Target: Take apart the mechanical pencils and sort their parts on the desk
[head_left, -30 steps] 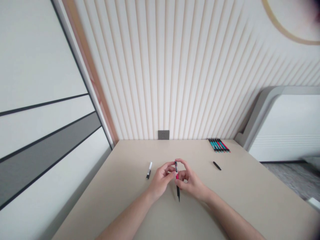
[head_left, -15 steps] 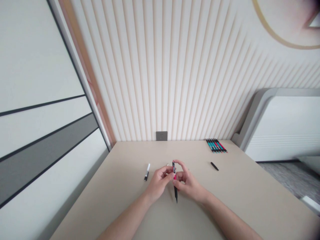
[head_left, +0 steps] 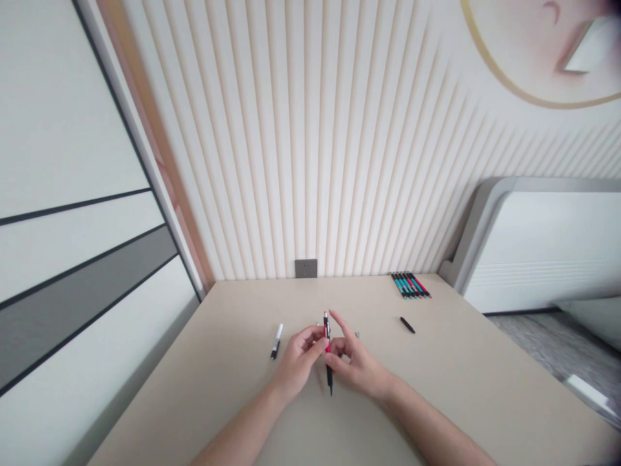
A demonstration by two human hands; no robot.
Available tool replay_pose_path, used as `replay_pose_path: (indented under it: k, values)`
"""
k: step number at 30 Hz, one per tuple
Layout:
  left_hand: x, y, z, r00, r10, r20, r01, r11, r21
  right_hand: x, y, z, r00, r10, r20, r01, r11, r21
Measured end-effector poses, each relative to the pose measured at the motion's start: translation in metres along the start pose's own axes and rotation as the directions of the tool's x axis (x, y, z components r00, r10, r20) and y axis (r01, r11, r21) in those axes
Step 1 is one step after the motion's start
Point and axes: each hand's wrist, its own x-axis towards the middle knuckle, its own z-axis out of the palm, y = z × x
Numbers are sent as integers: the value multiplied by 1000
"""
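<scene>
no text can be read; any print on the pen (head_left: 328, 349) seems blurred.

Slim pen (head_left: 328, 348), black upper part with small pale markings too fine to read, pinkish-red mid-section, black lower barrel narrowing to a dark pointed tip. Looks like one straight piece, though fingers cover part of the middle. Held between left hand (head_left: 299, 362) and right hand (head_left: 359, 366), tilted slightly, tip toward the person, other end pointing away.
</scene>
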Motion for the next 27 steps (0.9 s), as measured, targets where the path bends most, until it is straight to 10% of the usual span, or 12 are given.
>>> replay_pose_path:
  k: [6,15,27]
  values:
    - [3,1,-4,991,63,-117,-63,998,3,7,-2,-12,990,-71,-118,48,981,-190]
    - [1,0,-2,998,-15,59,29,969,-245,6,-10,-29,958,-279,-64,196,803,-563]
    - [3,-9,0,988,-156,13,155,964,-218,6,4,-19,908,-377,-182,187,754,-629]
